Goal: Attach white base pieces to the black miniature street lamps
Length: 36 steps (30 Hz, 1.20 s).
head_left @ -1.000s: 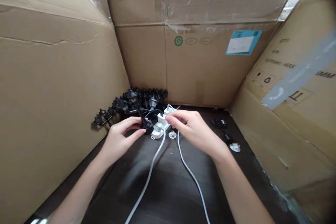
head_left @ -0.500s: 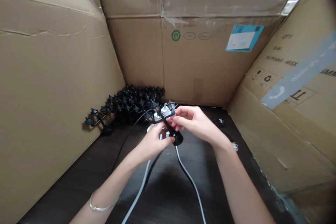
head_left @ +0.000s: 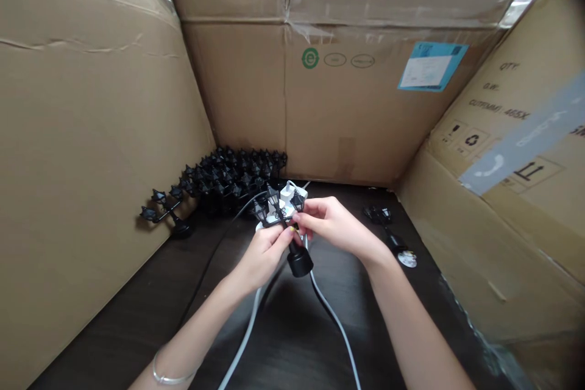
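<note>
A black miniature street lamp (head_left: 300,263) with three lanterns is held tilted, its round base toward me. My left hand (head_left: 265,251) is closed round its post, thumb on top, just below the lantern arms. With fingers pinched together, my right hand (head_left: 336,224) grips the right end of the same lamp's arm, under the right lantern (head_left: 298,200). Parts of the fingertips are hidden behind the lamp. Right behind the lanterns is a white power strip (head_left: 287,194) with a plug in it, partly covered by the lamp and my hands.
Many similar black lamps (head_left: 228,177) stand crowded at the back left, with one lamp (head_left: 178,226) at their near edge. Another lamp (head_left: 393,242) lies at the right, with a pale disc (head_left: 407,259) at its base. Pale cables (head_left: 336,323) cross the dark table; cardboard walls (head_left: 347,116) surround it.
The held lamp has tipped, its base swinging down and toward me. My left hand has slid from near the base up the post. My right hand stays by the right lantern, slightly lower.
</note>
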Available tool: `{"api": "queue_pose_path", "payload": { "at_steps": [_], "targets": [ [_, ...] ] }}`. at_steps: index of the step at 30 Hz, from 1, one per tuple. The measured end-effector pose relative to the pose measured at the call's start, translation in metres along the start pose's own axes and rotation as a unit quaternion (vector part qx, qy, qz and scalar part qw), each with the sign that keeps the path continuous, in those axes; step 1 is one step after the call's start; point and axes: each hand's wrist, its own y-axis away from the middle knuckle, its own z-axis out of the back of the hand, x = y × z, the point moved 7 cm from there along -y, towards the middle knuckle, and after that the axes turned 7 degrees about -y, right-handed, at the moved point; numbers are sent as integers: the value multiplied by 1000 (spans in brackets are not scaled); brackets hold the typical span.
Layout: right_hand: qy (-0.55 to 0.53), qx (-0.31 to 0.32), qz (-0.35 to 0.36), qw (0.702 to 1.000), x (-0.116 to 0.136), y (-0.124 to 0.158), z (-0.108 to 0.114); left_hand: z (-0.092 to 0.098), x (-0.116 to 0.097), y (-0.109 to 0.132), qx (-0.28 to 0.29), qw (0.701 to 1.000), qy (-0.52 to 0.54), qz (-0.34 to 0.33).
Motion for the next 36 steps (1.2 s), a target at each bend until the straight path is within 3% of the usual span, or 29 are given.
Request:
{"api": "queue_pose_path", "payload": {
  "at_steps": [11, 20, 24, 30, 36],
  "targets": [
    [22, -22, -32, 999, -10, -3, 2, -3, -4, 4, 12, 999, -37, -20],
    [24, -14, -53, 998, -12, -3, -1, -9, 3, 7, 22, 999, -41, 2],
    [17, -12, -55, 998, -12, -4, -2, -8, 8, 7, 9, 996, -84, 19],
    [-24, -11, -58, 998, -14, -7, -5, -2, 3, 6, -5, 983, -184, -24],
    [-33, 22, -27, 999, -10, -7, -9, -1, 2, 7, 9, 977, -208, -41]
  ]
}}
